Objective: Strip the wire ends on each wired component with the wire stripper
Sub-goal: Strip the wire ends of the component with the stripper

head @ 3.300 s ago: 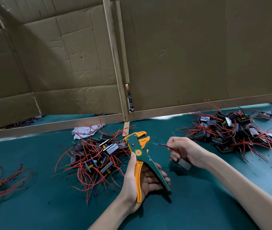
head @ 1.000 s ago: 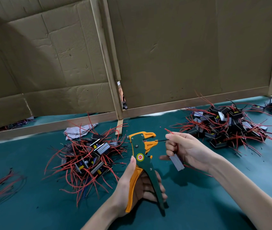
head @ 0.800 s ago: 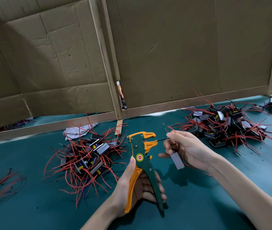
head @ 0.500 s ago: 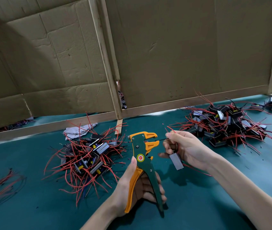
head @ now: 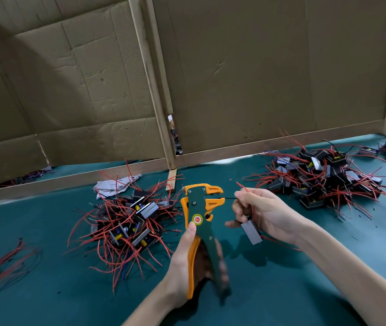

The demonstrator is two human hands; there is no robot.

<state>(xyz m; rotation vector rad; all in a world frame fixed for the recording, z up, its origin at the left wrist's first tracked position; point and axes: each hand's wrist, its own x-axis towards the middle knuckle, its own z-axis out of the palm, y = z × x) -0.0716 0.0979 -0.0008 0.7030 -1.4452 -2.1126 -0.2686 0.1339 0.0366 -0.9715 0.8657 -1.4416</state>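
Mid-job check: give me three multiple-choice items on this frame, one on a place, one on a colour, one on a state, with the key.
1. Where is the wire stripper?
A. Set down, untouched
B. Held up between the left pile and the right pile
C. Out of view

2. What are its colours?
A. Blue and white
B. All black
C. Green and orange

3. The dark wire pinched by the right hand:
A. Reaches into the stripper's head
B. Hangs free
C. Is knotted in a loop

Key: B, the left hand grips its handles between the heaps. C, its body is green, its handle and jaws orange. A, the wire runs straight from the fingertips to the head.
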